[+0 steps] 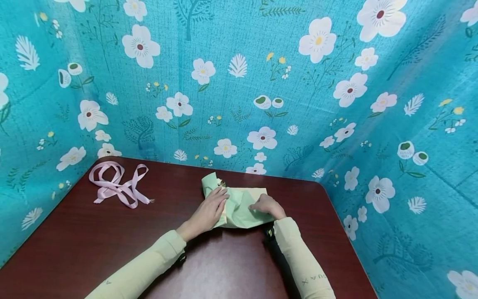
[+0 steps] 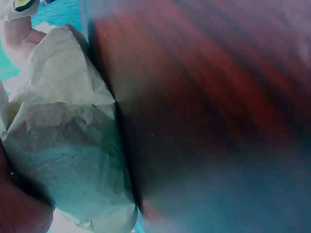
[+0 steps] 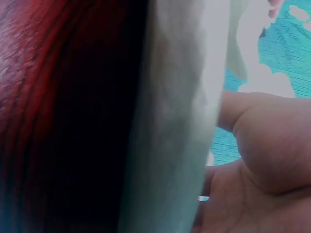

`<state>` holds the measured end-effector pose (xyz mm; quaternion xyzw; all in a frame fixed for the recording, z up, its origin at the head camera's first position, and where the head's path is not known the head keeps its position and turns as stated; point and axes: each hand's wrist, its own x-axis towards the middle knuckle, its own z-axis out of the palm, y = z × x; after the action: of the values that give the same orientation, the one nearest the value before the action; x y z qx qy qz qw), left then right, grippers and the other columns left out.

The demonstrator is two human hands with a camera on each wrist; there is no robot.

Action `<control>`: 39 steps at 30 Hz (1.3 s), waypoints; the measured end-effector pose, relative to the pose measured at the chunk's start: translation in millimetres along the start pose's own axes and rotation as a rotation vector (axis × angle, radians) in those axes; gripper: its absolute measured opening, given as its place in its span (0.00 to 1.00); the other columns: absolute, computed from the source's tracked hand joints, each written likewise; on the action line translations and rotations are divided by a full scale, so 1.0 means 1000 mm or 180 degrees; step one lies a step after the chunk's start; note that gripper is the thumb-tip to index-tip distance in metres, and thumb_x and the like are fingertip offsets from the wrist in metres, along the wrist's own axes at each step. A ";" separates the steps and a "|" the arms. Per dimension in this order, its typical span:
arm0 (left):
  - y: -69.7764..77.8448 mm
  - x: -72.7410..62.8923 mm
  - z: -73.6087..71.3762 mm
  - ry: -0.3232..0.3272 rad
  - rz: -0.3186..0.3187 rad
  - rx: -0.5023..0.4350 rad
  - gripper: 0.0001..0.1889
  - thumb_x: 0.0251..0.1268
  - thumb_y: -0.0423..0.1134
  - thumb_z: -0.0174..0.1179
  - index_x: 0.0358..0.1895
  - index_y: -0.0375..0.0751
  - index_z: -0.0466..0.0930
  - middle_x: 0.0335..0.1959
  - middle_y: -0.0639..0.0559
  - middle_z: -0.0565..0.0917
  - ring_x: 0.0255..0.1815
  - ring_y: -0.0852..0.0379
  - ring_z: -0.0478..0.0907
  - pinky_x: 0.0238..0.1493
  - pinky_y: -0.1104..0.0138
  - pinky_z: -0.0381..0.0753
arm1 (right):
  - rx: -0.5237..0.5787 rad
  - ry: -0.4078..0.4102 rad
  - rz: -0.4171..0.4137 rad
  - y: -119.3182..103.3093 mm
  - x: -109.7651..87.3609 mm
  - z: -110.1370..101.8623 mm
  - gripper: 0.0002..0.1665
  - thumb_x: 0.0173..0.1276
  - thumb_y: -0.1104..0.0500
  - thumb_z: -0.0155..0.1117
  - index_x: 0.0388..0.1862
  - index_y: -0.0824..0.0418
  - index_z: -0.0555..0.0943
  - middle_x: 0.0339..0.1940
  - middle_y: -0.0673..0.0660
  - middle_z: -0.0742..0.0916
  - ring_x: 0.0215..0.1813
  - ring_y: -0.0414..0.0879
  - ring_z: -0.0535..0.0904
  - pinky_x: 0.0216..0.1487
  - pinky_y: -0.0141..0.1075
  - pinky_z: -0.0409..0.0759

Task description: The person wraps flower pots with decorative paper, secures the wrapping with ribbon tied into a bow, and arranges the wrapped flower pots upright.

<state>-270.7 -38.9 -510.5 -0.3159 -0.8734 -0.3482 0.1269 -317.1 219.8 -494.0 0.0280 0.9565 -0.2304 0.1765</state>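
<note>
A sheet of pale green wrapping paper (image 1: 242,209), creased and partly folded over, lies on the table with a cream layer (image 1: 255,192) showing behind it. At its upper left end, a small bit of something green and dark (image 1: 222,183) peeks out, too small to name. My left hand (image 1: 207,211) rests on the paper's left part with its fingers stretched out. At the right edge my right hand (image 1: 268,206) has curled fingers and appears to pinch the paper. In the right wrist view, the paper (image 3: 175,116) hides the tips of the right thumb and fingers.
A loosely looped pink ribbon (image 1: 119,187) lies at the far left of the dark red table (image 1: 224,265). Teal flowered cloth (image 1: 231,95) hangs along the table's back and sides. Dark straps or devices (image 1: 269,234) show beneath the wrists.
</note>
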 end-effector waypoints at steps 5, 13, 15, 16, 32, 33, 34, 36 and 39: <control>0.001 0.001 0.003 -0.0013 -0.0054 0.0027 0.18 0.82 0.36 0.47 0.62 0.32 0.80 0.70 0.36 0.75 0.78 0.40 0.62 0.75 0.50 0.64 | -0.0008 -0.0016 -0.0030 -0.003 0.005 0.005 0.32 0.64 0.53 0.74 0.12 0.53 0.60 0.14 0.47 0.58 0.19 0.42 0.50 0.24 0.37 0.57; 0.000 0.002 0.006 -0.0065 -0.0086 0.0072 0.18 0.83 0.38 0.46 0.63 0.34 0.80 0.71 0.38 0.74 0.78 0.41 0.62 0.75 0.52 0.65 | 0.0068 -0.0074 -0.0019 0.001 0.006 0.003 0.29 0.61 0.56 0.74 0.13 0.53 0.64 0.15 0.47 0.60 0.20 0.43 0.53 0.23 0.37 0.57; 0.000 0.002 0.006 -0.0084 -0.0090 0.0082 0.19 0.83 0.38 0.46 0.63 0.34 0.80 0.71 0.38 0.74 0.78 0.42 0.62 0.75 0.52 0.64 | 0.0186 -0.0040 -0.0015 0.007 0.006 0.000 0.27 0.62 0.56 0.74 0.15 0.54 0.66 0.15 0.48 0.63 0.20 0.43 0.56 0.24 0.36 0.60; 0.000 0.002 0.005 -0.0084 -0.0087 0.0081 0.19 0.83 0.38 0.46 0.63 0.34 0.80 0.71 0.38 0.74 0.78 0.42 0.62 0.75 0.52 0.64 | 0.0246 -0.0015 0.0000 0.010 0.006 -0.001 0.27 0.62 0.56 0.75 0.15 0.54 0.65 0.15 0.48 0.62 0.20 0.43 0.55 0.23 0.36 0.60; 0.011 0.009 0.009 -0.0028 0.0104 0.0315 0.17 0.81 0.35 0.48 0.59 0.30 0.82 0.65 0.35 0.79 0.74 0.37 0.66 0.76 0.48 0.61 | 0.0049 0.0331 0.0220 0.028 -0.003 -0.008 0.23 0.63 0.55 0.75 0.46 0.71 0.77 0.37 0.64 0.81 0.38 0.54 0.79 0.38 0.44 0.79; 0.011 0.009 0.009 -0.0027 0.0099 0.0312 0.16 0.81 0.35 0.48 0.58 0.30 0.82 0.65 0.35 0.79 0.74 0.38 0.66 0.76 0.48 0.61 | 0.0036 0.0355 0.0218 0.028 -0.003 -0.007 0.24 0.63 0.55 0.75 0.45 0.71 0.77 0.37 0.64 0.81 0.38 0.55 0.79 0.38 0.45 0.79; 0.012 0.009 0.010 -0.0022 0.0098 0.0317 0.16 0.81 0.35 0.48 0.58 0.30 0.82 0.65 0.35 0.79 0.74 0.38 0.66 0.76 0.48 0.61 | 0.0046 0.0373 0.0239 0.027 -0.002 -0.007 0.24 0.63 0.55 0.76 0.46 0.71 0.77 0.38 0.64 0.81 0.38 0.55 0.79 0.39 0.45 0.79; 0.012 0.009 0.010 -0.0023 0.0092 0.0301 0.16 0.81 0.35 0.49 0.58 0.31 0.82 0.65 0.35 0.79 0.74 0.37 0.67 0.76 0.48 0.61 | 0.0066 0.0373 0.0290 0.028 -0.003 -0.007 0.26 0.63 0.54 0.76 0.48 0.72 0.77 0.40 0.64 0.81 0.41 0.55 0.80 0.41 0.46 0.80; 0.013 0.009 0.011 -0.0025 0.0117 0.0285 0.17 0.81 0.35 0.47 0.58 0.31 0.82 0.65 0.35 0.79 0.73 0.37 0.67 0.74 0.48 0.63 | 0.0162 0.0373 0.0283 0.031 -0.006 -0.007 0.24 0.62 0.55 0.76 0.45 0.71 0.77 0.37 0.62 0.80 0.38 0.53 0.78 0.39 0.44 0.79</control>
<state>-269.0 -19.6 -507.9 -0.3273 -0.8827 -0.3051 0.1438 -309.6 250.4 -499.4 0.0883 0.9569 -0.2444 0.1296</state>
